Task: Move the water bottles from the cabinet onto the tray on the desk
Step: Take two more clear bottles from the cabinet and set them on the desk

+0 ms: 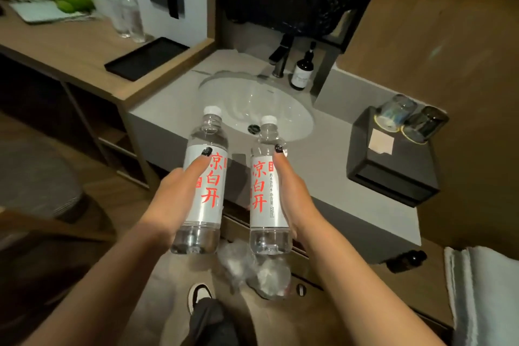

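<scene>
Two water bottles in hand, held over the basin counter.

Left hand wrapped round left bottle, right hand wrapped round right bottle; both near upright, white caps up, red-lettered labels facing camera, side by side and not touching. Black tray bare on wooden desk, up and to the left, well apart from the held pair. Two more clear bottles standing on desk just behind tray. Sink right behind the held pair.

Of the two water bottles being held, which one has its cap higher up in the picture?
The bottle in the left hand, the left bottle: its white cap sits higher than the cap of the right bottle.
</scene>
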Tool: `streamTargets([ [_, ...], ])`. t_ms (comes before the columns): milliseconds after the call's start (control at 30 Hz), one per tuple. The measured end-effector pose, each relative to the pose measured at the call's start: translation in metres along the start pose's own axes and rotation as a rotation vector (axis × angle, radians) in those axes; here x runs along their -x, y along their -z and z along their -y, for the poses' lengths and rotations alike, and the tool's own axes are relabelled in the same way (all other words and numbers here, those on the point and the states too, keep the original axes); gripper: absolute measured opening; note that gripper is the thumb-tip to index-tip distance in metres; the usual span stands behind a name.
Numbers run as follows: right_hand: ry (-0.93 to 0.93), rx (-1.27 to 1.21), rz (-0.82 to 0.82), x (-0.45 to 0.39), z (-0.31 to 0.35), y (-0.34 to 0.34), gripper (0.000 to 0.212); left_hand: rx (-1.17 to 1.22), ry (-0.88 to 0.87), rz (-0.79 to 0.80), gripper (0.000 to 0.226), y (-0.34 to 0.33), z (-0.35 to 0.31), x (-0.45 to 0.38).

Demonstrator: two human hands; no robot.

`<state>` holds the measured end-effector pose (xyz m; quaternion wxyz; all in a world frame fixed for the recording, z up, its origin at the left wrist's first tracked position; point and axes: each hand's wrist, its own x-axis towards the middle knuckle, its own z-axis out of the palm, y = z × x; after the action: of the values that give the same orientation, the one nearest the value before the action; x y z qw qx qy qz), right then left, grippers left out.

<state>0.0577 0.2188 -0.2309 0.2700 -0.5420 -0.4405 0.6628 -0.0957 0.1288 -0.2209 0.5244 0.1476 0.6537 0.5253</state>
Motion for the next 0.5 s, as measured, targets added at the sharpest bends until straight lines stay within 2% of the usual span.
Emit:
streamTargets([
  [200, 0.000, 0.043, 0.076, -0.063, 0.022, -0.070, 0.074, 0.057, 0.036, -0.078, 0.033, 0.041, -0.036, -0.069],
  [267, 0.023, 0.068, 0.087, -0.085, 0.032, -0.093, 0.068, 0.068, 0.013, -0.098, 0.035, 0.056, -0.048, -0.093],
  [400, 0.022, 0.104, 0.113, -0.125, 0.053, -0.135, 0.063, 0.043, 0.005, -0.119, 0.056, 0.088, -0.069, -0.130],
  [500, 0.016, 0.127, 0.152, -0.143, 0.069, -0.165, 0.065, -0.003, 0.010, -0.127, 0.051, 0.113, -0.090, -0.152],
])
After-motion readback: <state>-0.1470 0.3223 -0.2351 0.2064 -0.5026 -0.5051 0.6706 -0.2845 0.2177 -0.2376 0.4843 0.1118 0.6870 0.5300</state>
